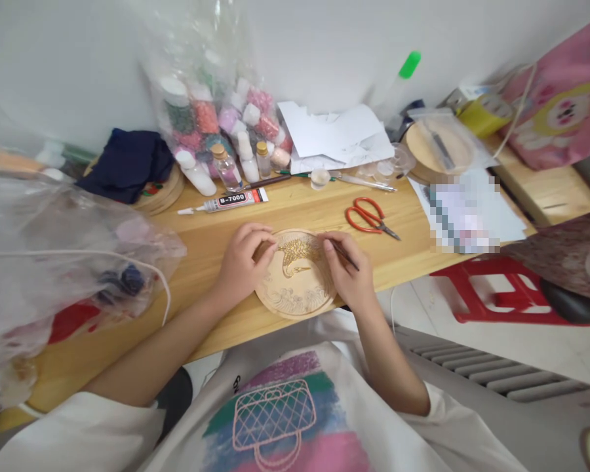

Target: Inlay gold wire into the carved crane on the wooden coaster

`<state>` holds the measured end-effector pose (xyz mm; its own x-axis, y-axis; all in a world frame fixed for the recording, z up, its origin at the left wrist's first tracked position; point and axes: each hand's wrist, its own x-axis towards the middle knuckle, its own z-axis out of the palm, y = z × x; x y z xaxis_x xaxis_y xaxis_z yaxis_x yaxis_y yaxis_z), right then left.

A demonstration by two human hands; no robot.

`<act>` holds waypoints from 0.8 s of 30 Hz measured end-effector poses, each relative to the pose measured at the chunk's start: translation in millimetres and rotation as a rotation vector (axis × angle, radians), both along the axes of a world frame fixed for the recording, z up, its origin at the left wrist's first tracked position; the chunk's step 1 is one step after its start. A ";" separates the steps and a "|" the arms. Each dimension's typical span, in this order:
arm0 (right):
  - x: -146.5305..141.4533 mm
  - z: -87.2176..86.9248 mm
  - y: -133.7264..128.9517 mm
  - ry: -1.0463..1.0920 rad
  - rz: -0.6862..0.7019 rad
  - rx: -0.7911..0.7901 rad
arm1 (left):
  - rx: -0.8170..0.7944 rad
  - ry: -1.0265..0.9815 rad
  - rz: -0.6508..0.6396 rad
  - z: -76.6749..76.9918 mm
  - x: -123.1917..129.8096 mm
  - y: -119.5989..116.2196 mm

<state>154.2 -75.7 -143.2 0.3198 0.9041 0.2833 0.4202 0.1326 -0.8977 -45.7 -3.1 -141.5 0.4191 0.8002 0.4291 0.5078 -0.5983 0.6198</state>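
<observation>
A round wooden disc (305, 308) lies flat at the table's front edge, with a wave pattern drawn along its lower part. On its upper half sits a raised golden bird shape (295, 255). My left hand (246, 262) is at the disc's upper left rim, thumb and forefinger pinched together over it; what lies between the fingertips is too small to tell. From the upper right, my right hand (349, 272) reaches over the rim, closed around a thin dark stick-like tool (347, 254). The fingers hide its tip.
Red-handled scissors (368, 216) lie right of the disc. Behind are a glue tube (233, 199), small bottles (226, 167), a bag of bead jars (204, 111) and white papers (334, 137). Plastic bags (69, 262) crowd the left; a red stool (496, 288) stands below right.
</observation>
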 end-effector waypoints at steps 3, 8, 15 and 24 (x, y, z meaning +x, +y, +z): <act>1.9 3.8 -13.9 -0.068 -0.025 -0.018 | 0.013 -0.050 0.022 -1.4 0.5 3.5; -9.9 11.8 -50.8 -0.194 -0.067 -0.054 | 0.027 -0.111 0.058 -0.8 0.8 6.1; -35.8 2.7 -88.5 -0.330 0.080 0.088 | 0.091 -0.099 0.054 4.7 -2.8 7.0; -27.6 0.5 -91.0 -0.496 0.188 0.142 | 0.043 -0.117 0.025 3.6 -4.0 8.6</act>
<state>126.6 -166.7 -142.7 -0.0464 0.8745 0.4829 0.7460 0.3518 -0.5654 -49.7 5.6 -137.9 0.3445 0.7897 0.5076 0.4487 -0.6135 0.6499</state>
